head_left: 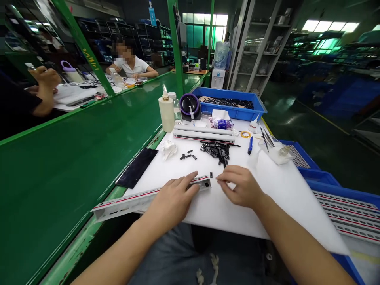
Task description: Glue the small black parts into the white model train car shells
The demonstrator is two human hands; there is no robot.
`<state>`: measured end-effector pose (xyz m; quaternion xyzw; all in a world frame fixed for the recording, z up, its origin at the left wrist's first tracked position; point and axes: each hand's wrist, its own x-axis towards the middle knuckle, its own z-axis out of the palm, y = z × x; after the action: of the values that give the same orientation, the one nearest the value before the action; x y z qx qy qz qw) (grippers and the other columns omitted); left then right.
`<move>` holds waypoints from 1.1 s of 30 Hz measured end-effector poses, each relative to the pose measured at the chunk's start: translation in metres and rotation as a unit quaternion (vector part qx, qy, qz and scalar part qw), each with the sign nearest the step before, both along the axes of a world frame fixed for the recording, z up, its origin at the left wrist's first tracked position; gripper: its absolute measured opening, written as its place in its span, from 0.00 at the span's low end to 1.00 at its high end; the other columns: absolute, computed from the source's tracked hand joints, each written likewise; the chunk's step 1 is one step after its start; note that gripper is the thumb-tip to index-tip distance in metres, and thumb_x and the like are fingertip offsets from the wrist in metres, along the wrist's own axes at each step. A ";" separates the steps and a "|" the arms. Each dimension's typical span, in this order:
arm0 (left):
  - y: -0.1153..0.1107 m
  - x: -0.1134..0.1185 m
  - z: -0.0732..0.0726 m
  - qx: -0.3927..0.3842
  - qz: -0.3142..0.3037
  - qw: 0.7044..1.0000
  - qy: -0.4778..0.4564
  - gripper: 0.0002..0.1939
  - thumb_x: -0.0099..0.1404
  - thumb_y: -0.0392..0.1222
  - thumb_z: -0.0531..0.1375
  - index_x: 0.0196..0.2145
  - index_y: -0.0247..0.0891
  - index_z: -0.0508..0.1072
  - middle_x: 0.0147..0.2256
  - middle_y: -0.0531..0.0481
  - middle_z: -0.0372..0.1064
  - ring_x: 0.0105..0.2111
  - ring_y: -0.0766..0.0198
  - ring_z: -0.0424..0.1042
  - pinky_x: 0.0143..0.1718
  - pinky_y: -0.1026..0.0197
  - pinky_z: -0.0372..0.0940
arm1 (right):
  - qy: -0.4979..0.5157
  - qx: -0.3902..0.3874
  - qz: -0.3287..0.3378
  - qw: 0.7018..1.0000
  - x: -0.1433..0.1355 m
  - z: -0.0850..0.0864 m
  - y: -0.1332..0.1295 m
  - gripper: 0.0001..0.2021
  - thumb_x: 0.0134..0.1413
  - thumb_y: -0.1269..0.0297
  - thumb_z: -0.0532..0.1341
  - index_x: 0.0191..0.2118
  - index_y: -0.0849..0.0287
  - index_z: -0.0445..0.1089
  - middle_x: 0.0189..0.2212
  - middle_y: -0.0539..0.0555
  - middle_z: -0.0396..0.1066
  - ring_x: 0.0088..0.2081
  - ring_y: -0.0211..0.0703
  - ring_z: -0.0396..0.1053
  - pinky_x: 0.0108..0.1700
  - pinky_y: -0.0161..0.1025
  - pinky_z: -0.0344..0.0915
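My left hand [175, 198] is wrapped over a long white model train car shell [127, 202] with a red stripe and window openings. The shell lies tilted across the near edge of the white work surface [202, 213]. Just off its right end is a small black piece [211, 174]. My right hand [242, 185] is a little further right, thumb and index fingertips pinched together; whatever is between them is too small to make out. Beyond it lies a pile of small black parts [216, 151], with several loose black pieces [188, 155] to its left.
Another white shell [203, 134] lies behind the pile. A cream bottle [166, 113], a blue bin of black parts [231, 112] and a blue pen-like tool [250, 145] stand or lie around. At left are a dark tablet [137, 168] and a green partition [74, 158]; co-workers sit beyond.
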<state>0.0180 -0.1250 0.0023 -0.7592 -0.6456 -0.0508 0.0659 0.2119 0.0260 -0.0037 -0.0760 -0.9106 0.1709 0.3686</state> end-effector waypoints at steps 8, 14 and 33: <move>0.020 0.017 -0.004 -0.032 0.006 0.998 0.052 0.21 0.64 0.30 0.51 0.52 0.38 0.71 0.63 0.38 0.58 0.54 0.48 0.67 0.49 0.47 0.67 | 0.330 -0.068 -0.376 0.863 0.042 0.002 0.059 0.10 0.57 0.62 0.55 0.38 0.59 0.72 0.35 0.55 0.66 0.37 0.46 0.67 0.41 0.45 0.66; 0.031 0.017 -0.006 -0.030 0.019 0.999 0.039 0.21 0.65 0.32 0.51 0.53 0.42 0.71 0.61 0.40 0.60 0.52 0.49 0.68 0.47 0.47 0.67 | 0.152 -0.192 -0.442 0.863 0.040 -0.011 0.072 0.33 0.47 0.62 0.61 0.60 0.58 0.54 0.55 0.63 0.61 0.56 0.53 0.63 0.53 0.50 0.66; 0.024 -0.011 0.006 -0.094 -0.001 0.992 -0.083 0.20 0.68 0.35 0.49 0.51 0.50 0.72 0.59 0.52 0.63 0.53 0.54 0.67 0.53 0.50 0.66 | 0.199 -0.510 0.011 0.837 0.020 0.015 0.041 0.24 0.54 0.55 0.62 0.56 0.45 0.61 0.32 0.48 0.69 0.29 0.40 0.66 0.31 0.38 0.65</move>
<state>0.0070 -0.1014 0.0081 -0.7557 -0.6501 -0.0528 -0.0590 0.2314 0.0674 0.0114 -0.2074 -0.6025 0.6262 0.4493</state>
